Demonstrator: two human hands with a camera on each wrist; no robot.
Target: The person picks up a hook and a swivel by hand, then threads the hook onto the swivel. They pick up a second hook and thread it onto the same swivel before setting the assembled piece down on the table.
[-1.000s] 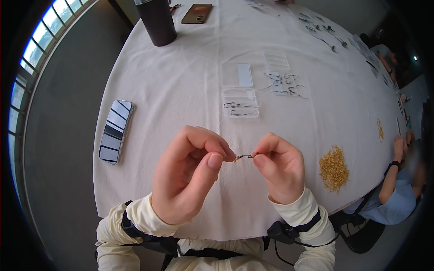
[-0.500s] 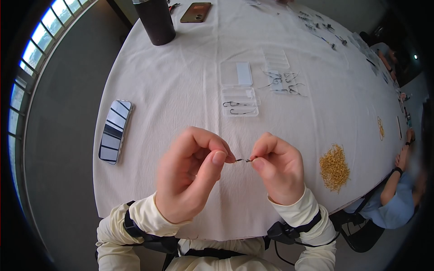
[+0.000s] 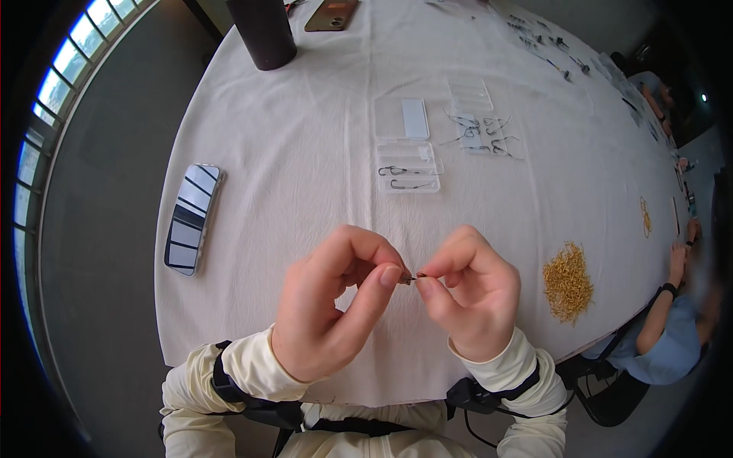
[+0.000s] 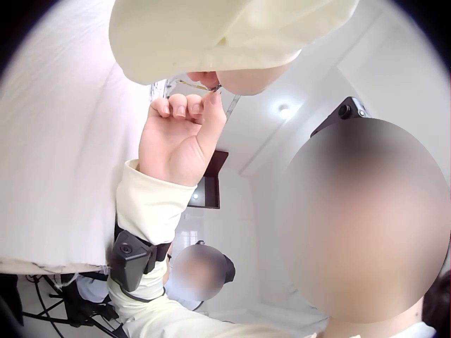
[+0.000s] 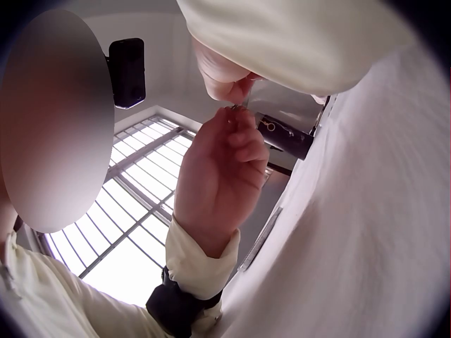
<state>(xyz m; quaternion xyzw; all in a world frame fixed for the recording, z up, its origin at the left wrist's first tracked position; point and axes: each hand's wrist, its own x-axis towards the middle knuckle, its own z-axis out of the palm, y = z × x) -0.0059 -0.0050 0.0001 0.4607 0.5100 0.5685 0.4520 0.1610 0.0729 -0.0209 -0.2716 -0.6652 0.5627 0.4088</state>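
Note:
A small dark metal piece (image 3: 413, 278), shaped like a fishing swivel, spans the short gap between my two hands above the tablecloth. My left hand (image 3: 334, 309) pinches its left end between thumb and forefinger. With thumb and forefinger my right hand (image 3: 477, 299) pinches the other end; the fingertips cover most of the piece. A thin gold wire bit (image 4: 192, 84) shows near the fingertips in the left wrist view, and a small gold ring (image 5: 270, 127) appears close to them in the right wrist view.
Ahead lie a clear box with dark hooks (image 3: 410, 185) and another box with hooks (image 3: 489, 137). A pile of small gold pieces (image 3: 568, 282) sits to the right. A phone (image 3: 194, 219) is at left, a dark tumbler (image 3: 262, 34) behind. Another person (image 3: 664, 336) sits at right.
Both hands have come closer together, narrowing the gap, and sit slightly lower and to the right. Less of the dark metal piece shows between the fingertips now.

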